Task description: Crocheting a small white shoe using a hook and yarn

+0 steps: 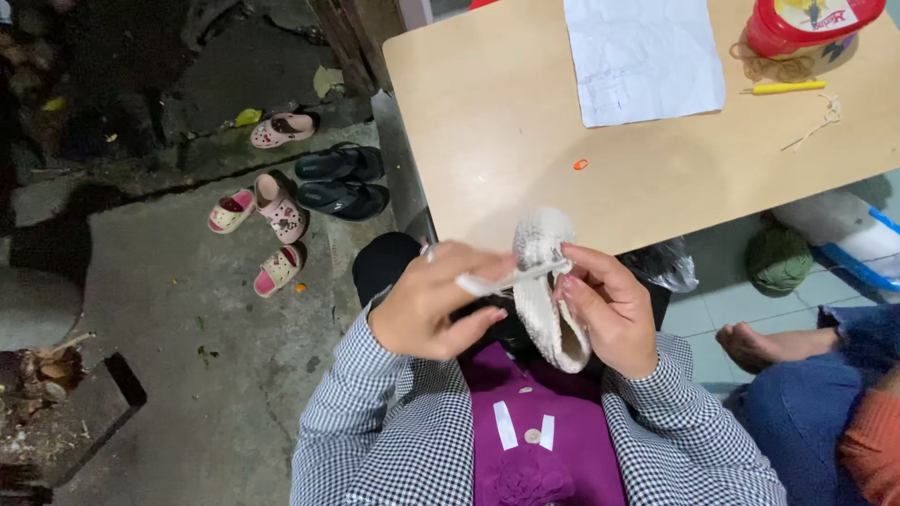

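Both hands pinch a white crocheted piece point(547, 290): the right hand point(609, 309) grips its edge, the left hand point(431, 300) closes on a pale hook point(478, 283) at its rim. Most of the piece looks formed, with the rim being worked. Beyond the grip, on the table point(487, 131), lie paper point(642, 58) and a yellow hook point(786, 87).

Wooden table point(525, 122) – paper sheet point(642, 56), red tub point(806, 23), yellow hook point(786, 88).
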